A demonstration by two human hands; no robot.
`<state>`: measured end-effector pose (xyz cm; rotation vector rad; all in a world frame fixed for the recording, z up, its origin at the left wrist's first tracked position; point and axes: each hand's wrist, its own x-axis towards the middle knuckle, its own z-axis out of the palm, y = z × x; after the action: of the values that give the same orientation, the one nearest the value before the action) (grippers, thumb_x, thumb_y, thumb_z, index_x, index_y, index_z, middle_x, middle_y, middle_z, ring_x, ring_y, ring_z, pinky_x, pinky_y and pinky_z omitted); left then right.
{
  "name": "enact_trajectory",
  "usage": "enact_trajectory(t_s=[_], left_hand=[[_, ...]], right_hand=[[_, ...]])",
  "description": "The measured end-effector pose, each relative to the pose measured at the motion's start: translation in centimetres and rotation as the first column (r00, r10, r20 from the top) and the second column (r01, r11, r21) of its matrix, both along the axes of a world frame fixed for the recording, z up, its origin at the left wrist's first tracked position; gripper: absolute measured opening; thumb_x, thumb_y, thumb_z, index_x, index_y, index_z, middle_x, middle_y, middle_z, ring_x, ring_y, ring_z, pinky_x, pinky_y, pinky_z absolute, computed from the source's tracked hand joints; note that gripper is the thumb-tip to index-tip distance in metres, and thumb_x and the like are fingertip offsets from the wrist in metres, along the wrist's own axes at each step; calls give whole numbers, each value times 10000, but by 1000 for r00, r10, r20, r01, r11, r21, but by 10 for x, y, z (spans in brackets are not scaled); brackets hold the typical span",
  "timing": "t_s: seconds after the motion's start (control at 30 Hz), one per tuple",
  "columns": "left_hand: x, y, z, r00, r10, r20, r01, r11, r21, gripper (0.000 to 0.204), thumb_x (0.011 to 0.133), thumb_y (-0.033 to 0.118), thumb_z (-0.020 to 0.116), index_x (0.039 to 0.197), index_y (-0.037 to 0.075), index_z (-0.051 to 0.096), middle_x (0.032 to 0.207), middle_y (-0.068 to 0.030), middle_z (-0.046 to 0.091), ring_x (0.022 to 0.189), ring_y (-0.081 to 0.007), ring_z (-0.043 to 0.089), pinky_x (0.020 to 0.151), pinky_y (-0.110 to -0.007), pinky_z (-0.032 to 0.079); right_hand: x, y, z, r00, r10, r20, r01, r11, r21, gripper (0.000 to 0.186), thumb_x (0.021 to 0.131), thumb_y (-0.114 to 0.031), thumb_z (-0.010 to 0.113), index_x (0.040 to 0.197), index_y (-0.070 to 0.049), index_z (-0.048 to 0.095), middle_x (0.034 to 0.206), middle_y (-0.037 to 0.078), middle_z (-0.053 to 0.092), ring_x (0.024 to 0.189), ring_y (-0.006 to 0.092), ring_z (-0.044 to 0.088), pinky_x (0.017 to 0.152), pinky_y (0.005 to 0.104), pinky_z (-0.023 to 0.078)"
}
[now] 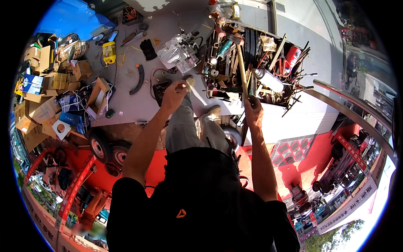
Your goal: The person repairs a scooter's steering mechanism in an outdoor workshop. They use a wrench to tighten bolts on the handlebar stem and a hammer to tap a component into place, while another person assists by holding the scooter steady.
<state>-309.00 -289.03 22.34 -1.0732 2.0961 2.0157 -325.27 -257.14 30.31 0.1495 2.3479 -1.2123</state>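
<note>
My right hand (253, 112) is closed round the lower end of a long wooden handle (242, 69), which looks like a hammer's. Its far end reaches over a crowded tool tray, where a dark head seems to sit among other tools. My left hand (174, 95) is raised in front of my legs, fingers curled and thumb bent in; whatever it may pinch is too small to make out. Beyond it lies a silver metal engine or gearbox casing (178, 52) on the grey floor. A dark open box (160, 90) stands just past my left hand.
The tool tray holds a white spray can (269, 80), a red can (292, 54) and several rods jutting out to the right. Cardboard boxes (44, 109) pile up at left. A black glove (148, 49), a curved black hose (137, 80) and a yellow container (108, 53) lie between.
</note>
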Motion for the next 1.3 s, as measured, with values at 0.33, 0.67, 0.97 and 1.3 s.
enact_trajectory(t_s=[0.33,0.67,0.97,1.3], left_hand=[[-170,-44,31,914,-294,-280,269,955,-122,295,975,61,686,1265,56,631,971,-64,696,757,-123,682,689,-277,536],[-81,-71,-80,970,-58,-236,139,928,344,269,928,85,687,1181,14,627,963,-98,674,853,-180,664,820,-320,548],[-63,-101,-36,931,-362,44,362,903,-231,304,916,134,719,1178,-12,675,942,-120,740,834,-246,726,795,-367,562],[-41,-100,-13,825,-483,292,532,839,-116,373,906,168,707,1235,-3,672,1006,-146,744,932,-289,722,852,-402,564]], right_hand=[[-43,-55,19,968,-51,244,3,981,193,498,953,-228,749,1355,32,611,848,58,723,587,88,591,509,260,474],[-54,-67,9,931,-23,365,-30,990,137,340,986,-241,711,1209,10,657,804,52,725,546,86,579,459,260,469],[-37,-63,16,915,-96,391,25,983,182,326,988,-230,703,1194,17,649,812,53,701,579,96,593,495,275,495],[53,-7,2,920,-155,361,119,986,121,289,992,-228,709,1158,7,677,821,60,723,634,98,628,554,268,522]])
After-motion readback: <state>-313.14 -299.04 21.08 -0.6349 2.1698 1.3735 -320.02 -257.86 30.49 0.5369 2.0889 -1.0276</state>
